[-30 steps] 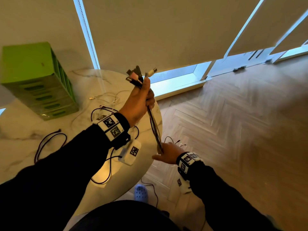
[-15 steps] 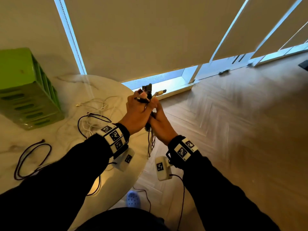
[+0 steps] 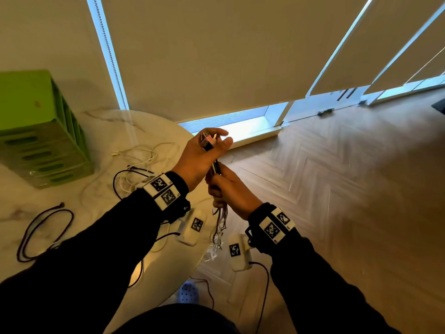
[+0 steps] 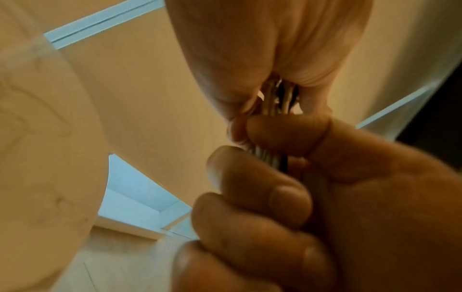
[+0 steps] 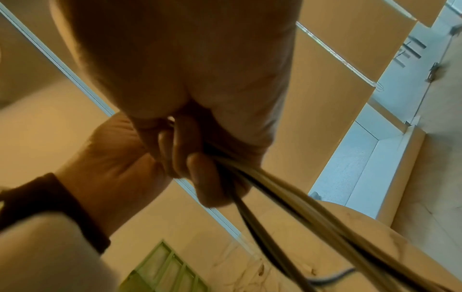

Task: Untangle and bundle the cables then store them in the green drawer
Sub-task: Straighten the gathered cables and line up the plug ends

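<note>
My left hand (image 3: 199, 153) holds a bundle of cables (image 3: 218, 225) just under the plug ends (image 3: 208, 142), beyond the table's right edge. Its forefinger and thumb stick out. My right hand (image 3: 231, 189) grips the same bundle directly below the left, fingers curled round it. The loose cable ends hang down from the right fist. In the left wrist view the cables (image 4: 275, 98) run from my left palm (image 4: 275, 49) into my right fingers (image 4: 250, 197). The right wrist view shows the strands (image 5: 287, 197) leaving my right fist (image 5: 187, 79). The green drawer unit (image 3: 41, 141) stands far left on the table, its drawers closed.
On the round marble table (image 3: 108, 126) lie a white cable (image 3: 139, 153), a black cable (image 3: 125, 174) and a dark looped cable (image 3: 43, 227). Wired white marker boxes (image 3: 196, 225) hang below my wrists. A blue slipper (image 3: 189, 291) is on the wooden floor (image 3: 337, 189).
My right hand has slid up the bundle from its low end to just under my left hand. The left hand has come down, and its thumb and forefinger have loosened.
</note>
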### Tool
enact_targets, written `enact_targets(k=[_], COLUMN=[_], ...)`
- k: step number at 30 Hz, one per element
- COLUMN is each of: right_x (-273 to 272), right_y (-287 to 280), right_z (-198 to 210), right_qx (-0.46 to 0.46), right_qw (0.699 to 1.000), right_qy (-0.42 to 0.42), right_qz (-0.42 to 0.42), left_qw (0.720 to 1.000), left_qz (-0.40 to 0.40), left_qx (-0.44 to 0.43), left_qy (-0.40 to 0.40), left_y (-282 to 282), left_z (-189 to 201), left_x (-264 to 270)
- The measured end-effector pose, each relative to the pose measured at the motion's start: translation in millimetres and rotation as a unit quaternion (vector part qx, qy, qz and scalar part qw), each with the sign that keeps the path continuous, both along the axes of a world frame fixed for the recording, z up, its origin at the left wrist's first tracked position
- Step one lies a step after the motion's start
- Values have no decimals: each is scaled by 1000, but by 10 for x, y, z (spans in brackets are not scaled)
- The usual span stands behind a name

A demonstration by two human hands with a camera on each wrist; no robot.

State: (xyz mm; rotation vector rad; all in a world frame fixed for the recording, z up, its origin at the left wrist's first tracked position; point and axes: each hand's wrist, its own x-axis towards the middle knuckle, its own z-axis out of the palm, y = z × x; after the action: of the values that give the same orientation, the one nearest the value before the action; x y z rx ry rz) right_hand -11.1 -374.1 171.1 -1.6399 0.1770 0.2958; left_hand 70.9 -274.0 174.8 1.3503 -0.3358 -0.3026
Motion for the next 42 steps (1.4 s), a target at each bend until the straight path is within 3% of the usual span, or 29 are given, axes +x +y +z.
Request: enact_targets(k=[4, 6, 8, 12, 14, 16, 18, 20, 22, 24, 26, 28, 30, 32, 35, 39, 42], right_x=[84, 108, 98, 10, -40, -107, -201, -302, -393, -428, -405, -329, -231, -163, -160, -223, -255], right_y=[12, -19, -90, -285, -352, -329, -237, -141, -108, -134, -234, -417, -621, -811, -985, -951, -748], right_z=[-46, -71, -82, 29, 161, 299, 393, 397, 341, 347, 444, 558, 617, 590, 468, 323, 248], right_qx=[-121, -197, -207, -14, 110, 175, 211, 160, 0, -68, 7, 86, 101, 70, 5, -87, -200], right_qw=[991, 980, 978, 981, 970, 962, 958, 973, 991, 988, 977, 952, 938, 944, 970, 992, 979], right_qy=[51, 39, 12, -29, -30, -17, 6, 1, -21, -35, -63, -117, -142, -104, -35, 28, 28], right_qz=[17, 14, -37, -191, -217, -209, -192, -166, -132, -137, -204, -270, -300, -304, -241, -85, 26], left_qw=[997, 993, 993, 984, 969, 913, 868, 885, 904, 922, 946, 947, 940, 933, 915, 957, 966], left_qz=[-6, -33, -82, -174, -236, -329, -376, -334, -260, -185, -144, -171, -215, -250, -324, -256, -242], left_qx=[73, 103, 72, -16, 78, 238, 317, 314, 314, 310, 280, 269, 262, 256, 236, 130, 70], left_qy=[-38, -50, -39, 16, -1, -46, -68, -85, -128, -140, -72, -28, -39, -46, -34, 32, 57], left_y=[-40, -39, -24, 42, 58, 17, -95, -224, -326, -414, -483, -551, -585, -577, -481, -380, -390], left_z=[-28, -28, -50, -186, -345, -563, -761, -885, -996, -1077, -1093, -1133, -1157, -1207, -1252, -961, -678], left_x=[-45, -54, -21, -18, -95, -219, -295, -288, -225, -244, -405, -618, -810, -885, -843, -641, -440])
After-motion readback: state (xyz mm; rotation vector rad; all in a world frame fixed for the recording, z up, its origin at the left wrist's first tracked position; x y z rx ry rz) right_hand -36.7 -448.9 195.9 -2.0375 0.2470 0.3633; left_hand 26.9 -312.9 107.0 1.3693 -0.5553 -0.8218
